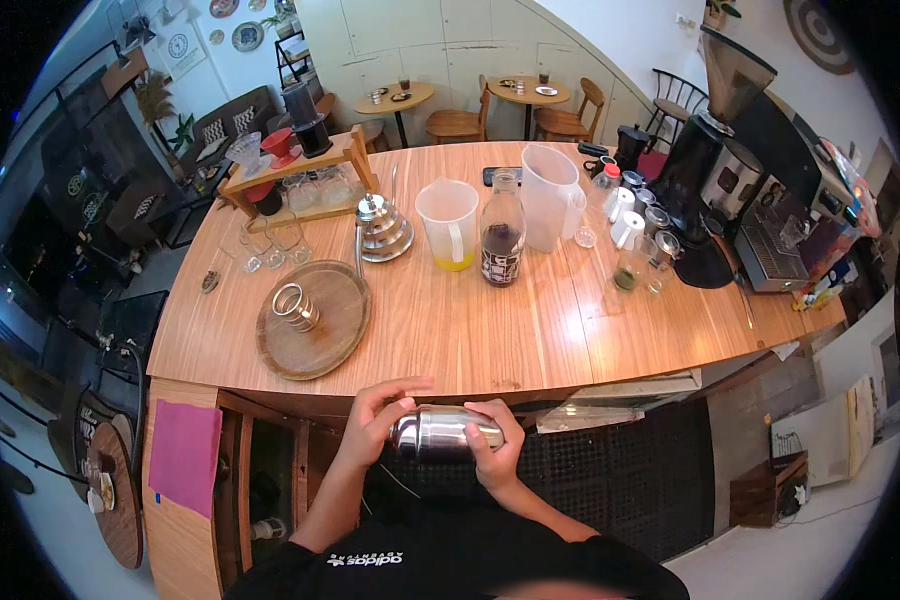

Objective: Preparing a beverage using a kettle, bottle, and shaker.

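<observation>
A stainless steel cocktail shaker (444, 435) lies on its side in the air, just off the counter's near edge. My right hand (499, 442) grips its base end. At its top end is my left hand (375, 420), thumb touching the metal and index finger stretched away from it. Beyond the near edge stands a round wooden tray (270, 352) with a ribbed glass (304, 313) on it. Farther back are a gooseneck kettle (387, 236), a plastic jug (450, 217) with a little yellow liquid, a glass bottle (502, 247) of dark liquid and a larger plastic jug (546, 202).
On the wooden counter (435, 337), a wooden rack (307, 174) and several glasses (276, 240) stand at the left. At the right are metal-lidded jars (656, 219), a glass with green contents (624, 279), a coffee grinder (690, 172) and an espresso machine (772, 247).
</observation>
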`<state>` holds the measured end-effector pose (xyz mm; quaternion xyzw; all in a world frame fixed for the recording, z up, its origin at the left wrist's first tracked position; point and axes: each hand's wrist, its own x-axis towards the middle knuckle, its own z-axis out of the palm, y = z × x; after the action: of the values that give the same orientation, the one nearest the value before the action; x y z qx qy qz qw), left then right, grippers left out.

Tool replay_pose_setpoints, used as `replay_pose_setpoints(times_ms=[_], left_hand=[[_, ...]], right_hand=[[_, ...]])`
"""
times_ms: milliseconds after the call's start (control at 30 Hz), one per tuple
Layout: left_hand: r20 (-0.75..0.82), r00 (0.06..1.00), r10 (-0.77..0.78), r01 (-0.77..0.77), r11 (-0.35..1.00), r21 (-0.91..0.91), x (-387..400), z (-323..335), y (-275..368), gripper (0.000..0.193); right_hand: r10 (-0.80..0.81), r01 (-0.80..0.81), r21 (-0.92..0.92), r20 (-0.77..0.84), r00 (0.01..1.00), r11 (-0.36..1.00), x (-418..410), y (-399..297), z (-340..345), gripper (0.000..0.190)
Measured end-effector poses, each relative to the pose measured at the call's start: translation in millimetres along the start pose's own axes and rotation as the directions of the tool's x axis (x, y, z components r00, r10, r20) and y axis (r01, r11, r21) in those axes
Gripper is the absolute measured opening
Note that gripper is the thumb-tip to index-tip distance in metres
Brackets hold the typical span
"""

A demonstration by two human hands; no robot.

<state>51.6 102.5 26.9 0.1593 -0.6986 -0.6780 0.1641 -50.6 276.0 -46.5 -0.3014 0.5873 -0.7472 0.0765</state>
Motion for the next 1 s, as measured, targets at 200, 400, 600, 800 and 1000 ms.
replay_pose_setpoints(times_ms=[200, 400, 600, 800, 1000], left_hand=[[-0.112, 0.992, 0.059, -0.071, 0.991, -0.110, -7, 15, -10, 0.035], [0.203, 0.642, 0.740, -0.764, 0.640, 0.083, -37, 0, 50, 0.020], [0.177, 0.479, 0.860, -0.877, 0.479, 0.048, -76, -14, 84, 0.014], [-0.113, 0.615, 0.781, -0.776, 0.624, 0.088, -77, -56, 69, 0.012], [-0.389, 0.854, 0.344, -0.444, 0.873, -0.203, -73, -84, -2, 0.027]], right_hand=[[0.372, -0.330, 0.275, -0.114, 0.921, 0.903, 14, -1, 7, 0.035], [-0.116, 0.185, 0.467, -0.173, 0.978, 0.865, 14, -81, 29, 0.045], [-0.439, 0.493, 0.527, -0.233, 0.868, 0.693, 5, -123, 60, 0.036], [-0.439, 0.447, 0.177, -0.081, 0.895, 0.877, -2, -117, 90, 0.038], [-0.333, 0.348, -0.098, 0.145, 0.932, 0.932, -24, -123, 110, 0.025]])
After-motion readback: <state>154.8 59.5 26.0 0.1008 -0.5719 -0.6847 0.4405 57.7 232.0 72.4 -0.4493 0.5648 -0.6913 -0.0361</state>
